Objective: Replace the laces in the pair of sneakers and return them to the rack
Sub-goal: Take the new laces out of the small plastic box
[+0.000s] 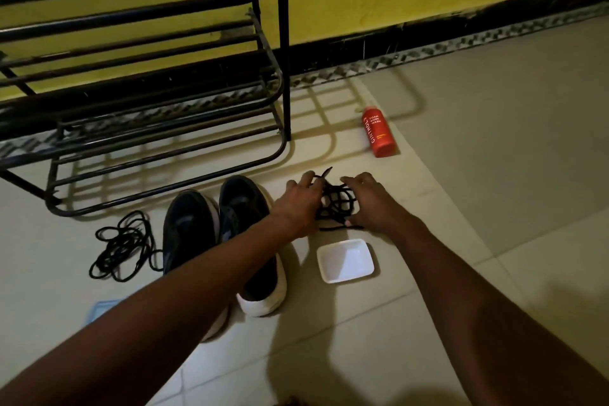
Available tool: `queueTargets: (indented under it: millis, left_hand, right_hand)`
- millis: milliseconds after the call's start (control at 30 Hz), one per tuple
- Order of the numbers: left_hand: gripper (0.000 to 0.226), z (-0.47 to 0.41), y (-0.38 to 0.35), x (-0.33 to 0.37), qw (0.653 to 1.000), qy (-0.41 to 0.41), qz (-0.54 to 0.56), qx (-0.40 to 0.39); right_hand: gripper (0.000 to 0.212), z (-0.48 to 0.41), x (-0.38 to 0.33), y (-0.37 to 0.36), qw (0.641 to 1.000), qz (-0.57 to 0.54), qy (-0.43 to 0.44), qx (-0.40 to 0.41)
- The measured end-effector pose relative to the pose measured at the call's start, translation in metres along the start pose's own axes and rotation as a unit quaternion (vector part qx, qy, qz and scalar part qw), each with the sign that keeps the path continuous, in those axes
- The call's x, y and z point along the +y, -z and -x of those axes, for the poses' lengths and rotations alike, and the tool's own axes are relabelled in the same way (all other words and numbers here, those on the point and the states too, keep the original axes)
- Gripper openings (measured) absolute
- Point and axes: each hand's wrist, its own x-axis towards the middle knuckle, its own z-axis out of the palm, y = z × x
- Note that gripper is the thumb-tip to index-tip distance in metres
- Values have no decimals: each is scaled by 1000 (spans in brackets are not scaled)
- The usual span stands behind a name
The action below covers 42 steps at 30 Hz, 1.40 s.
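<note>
The left hand (301, 204) and right hand (374, 204) lie on a black lace tangle (336, 204) beside the sneakers (191, 231) (partly behind a forearm); grip unclear. The red bottle (379, 132) reads "FOAM BODY WASH".

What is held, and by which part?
Left hand and right hand touch the black lace bundle at its sides; a grip cannot be told.

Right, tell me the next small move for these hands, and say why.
Probably pinch the free end of the tangled black shoelace and draw it out straight. The left hand and right hand both rest on that bundle, its tip pokes out beyond the fingers, and the dark white-soled sneakers wait beside it.
</note>
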Motion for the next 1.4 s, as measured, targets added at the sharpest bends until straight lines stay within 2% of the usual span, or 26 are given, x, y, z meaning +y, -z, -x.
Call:
queueTargets:
  millis: [67,133,200,333,400,533,633,667,733,800,867,967,1033,1133,1233,1267,1400]
  left_hand:
    - [111,-15,-1,-3,999,-17,-23,-43]
    - [111,-25,-7,-5,996,-27,-36,-81]
    - [90,-28,-14,-6,996,-38,-42,-71]
    - [29,-25,-17,-9,999,-39,13,-23]
    - [22,-21,-17,-8,999,-46,8,-24]
    - [29,-14,-18,-4,999,-22,39,-29]
    - [20,-9,-12,-4,993,0,116,19]
    - [16,-7,-9,-4,988,4,144,52]
    - [12,1,-2,-4,967,20,224,116]
    - [10,9,5,-1,935,26,326,139]
    - [9,19,10,3,903,31,409,128]
    - [10,36,8,12,838,47,533,110]
    - [12,49,0,19,820,72,557,105]
    - [19,66,-16,27,823,111,551,87]
    - [23,72,-27,26,880,125,451,78]
    - [22,73,-27,25,898,126,414,77]
    - [22,73,-20,20,926,109,352,76]
  right_hand:
    - [106,-12,-2,-3,999,29,5,-32]
    - [96,-18,0,-6,997,54,6,-54]
    - [77,-21,1,-8,996,62,20,-61]
    - [29,-12,-2,-11,994,63,76,-48]
    - [20,-6,-6,-11,993,69,84,-40]
    - [12,-2,-16,-11,993,83,71,-39]
    - [3,-2,-15,-7,996,49,67,-27]
    - [9,-1,-14,-3,998,14,56,-8]
    - [12,3,-14,8,996,-78,32,35]
    - [15,12,-17,20,987,-150,20,49]
    - [20,27,-19,28,979,-198,17,37]
    - [17,48,-21,33,966,-259,17,6]
    - [16,61,-22,30,963,-269,9,-20]
    - [17,73,-23,19,978,-205,-11,-29]
    - [21,79,-28,4,996,-84,-2,-23]
    - [12,80,-28,-1,999,-47,3,-22]
    - [12,77,-40,-15,997,62,-5,-36]
